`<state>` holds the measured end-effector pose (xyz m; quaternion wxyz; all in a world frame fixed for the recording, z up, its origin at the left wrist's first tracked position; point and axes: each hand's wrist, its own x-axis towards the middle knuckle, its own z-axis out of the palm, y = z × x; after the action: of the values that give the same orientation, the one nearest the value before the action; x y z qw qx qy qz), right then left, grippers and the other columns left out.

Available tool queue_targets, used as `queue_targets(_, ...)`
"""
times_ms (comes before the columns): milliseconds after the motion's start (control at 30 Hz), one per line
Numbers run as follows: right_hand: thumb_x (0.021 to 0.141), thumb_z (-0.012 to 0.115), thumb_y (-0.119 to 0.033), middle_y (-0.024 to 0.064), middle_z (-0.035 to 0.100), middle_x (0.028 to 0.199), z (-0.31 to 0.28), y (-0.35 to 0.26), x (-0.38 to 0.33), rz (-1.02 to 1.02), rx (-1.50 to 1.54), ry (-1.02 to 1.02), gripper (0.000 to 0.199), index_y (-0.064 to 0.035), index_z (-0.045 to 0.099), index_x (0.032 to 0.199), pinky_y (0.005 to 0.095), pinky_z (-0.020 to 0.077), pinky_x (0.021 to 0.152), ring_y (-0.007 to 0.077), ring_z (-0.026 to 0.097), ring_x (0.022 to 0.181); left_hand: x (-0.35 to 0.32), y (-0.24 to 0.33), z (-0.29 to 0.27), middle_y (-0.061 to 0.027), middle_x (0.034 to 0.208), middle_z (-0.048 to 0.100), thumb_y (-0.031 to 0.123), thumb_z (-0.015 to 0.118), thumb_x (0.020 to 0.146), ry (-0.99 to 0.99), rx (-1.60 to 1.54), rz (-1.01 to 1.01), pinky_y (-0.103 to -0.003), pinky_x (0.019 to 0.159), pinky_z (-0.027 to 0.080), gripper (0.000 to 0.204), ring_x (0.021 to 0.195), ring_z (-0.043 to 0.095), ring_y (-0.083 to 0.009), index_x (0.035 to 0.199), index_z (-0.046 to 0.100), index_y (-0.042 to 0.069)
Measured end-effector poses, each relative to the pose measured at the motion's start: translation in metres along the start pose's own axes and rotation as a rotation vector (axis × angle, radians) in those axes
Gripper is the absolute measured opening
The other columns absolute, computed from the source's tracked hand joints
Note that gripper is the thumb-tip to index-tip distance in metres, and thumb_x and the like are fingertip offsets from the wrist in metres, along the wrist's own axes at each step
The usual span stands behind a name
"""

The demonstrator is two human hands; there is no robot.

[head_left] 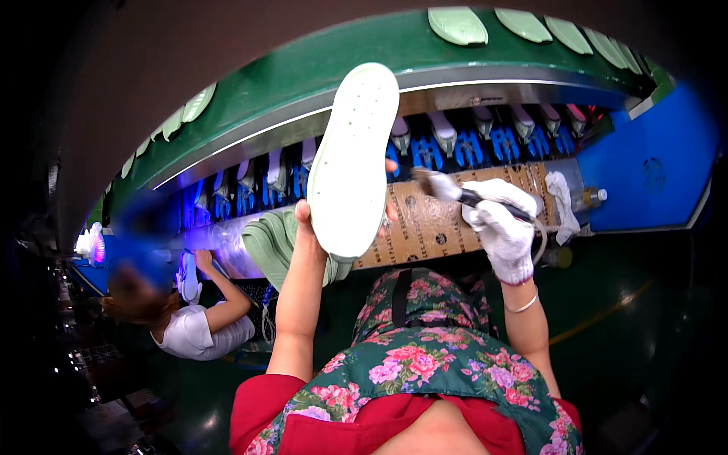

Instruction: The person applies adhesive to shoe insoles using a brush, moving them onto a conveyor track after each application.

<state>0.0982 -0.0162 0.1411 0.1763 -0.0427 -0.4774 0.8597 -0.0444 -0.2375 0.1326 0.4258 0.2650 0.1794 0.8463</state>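
Observation:
A pale, almost white shoe sole [353,163] stands upright in front of me, its flat face with small holes turned my way. My bare left hand [304,221] is closed round its lower part, thumb on the left edge and fingertips showing at the right. In a white knit glove, my right hand [502,227] is wrapped round the dark handle of a brush [438,185]. The bristles point left toward the sole, apart from it, and look blurred. A thin pale hose or cord [541,241] hangs by the gloved hand. Overlapping green soles [269,244] lie behind my left forearm.
A cardboard-covered ledge [413,227] runs before me, with a white cloth [562,205] and a bottle [595,198] at right. Beyond are blue clamps [426,154] and a green belt [303,70] carrying pale soles [458,26]. Another person [203,327] works at left.

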Motion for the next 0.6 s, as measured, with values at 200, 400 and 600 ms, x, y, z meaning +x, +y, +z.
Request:
queue_targets(200,0.082,0.068,0.001,0.0124,0.070,0.088,-0.036,0.043,-0.014,0.048,-0.025,0.212,0.023,0.0059,0.068,0.105,0.0218,0.0497,0.057,0.0132,0.064,0.067,0.146,0.004,-0.020,-0.0288,0.145,0.027,0.061,0.060,0.084,0.461,-0.204,0.281,-0.057,0.100,0.046,0.097,0.116,0.046,-0.0466,0.150,0.015,0.006)
queue_targets(400,0.082,0.069,-0.001,0.0097,0.071,0.086,-0.051,0.076,-0.024,0.149,-0.135,0.365,0.023,0.0039,0.069,0.104,0.0214,0.0488,0.057,0.0121,0.065,0.067,0.134,-0.016,-0.012,-0.0343,0.135,0.042,0.039,0.053,0.096,0.377,-0.351,-0.203,-0.048,0.099,0.048,0.067,0.120,0.050,-0.0478,0.140,0.033,-0.006)
queue_targets(600,0.083,0.069,-0.002,0.0116,0.070,0.088,-0.046,0.088,-0.025,0.234,-0.126,0.429,0.024,0.0042,0.068,0.106,0.0214,0.0477,0.055,0.0131,0.064,0.065,0.116,0.122,-0.100,-0.0201,0.114,0.062,0.024,0.062,0.089,0.781,1.008,0.295,-0.039,0.086,0.053,0.047,0.094,0.063,-0.0284,0.126,0.053,-0.004)
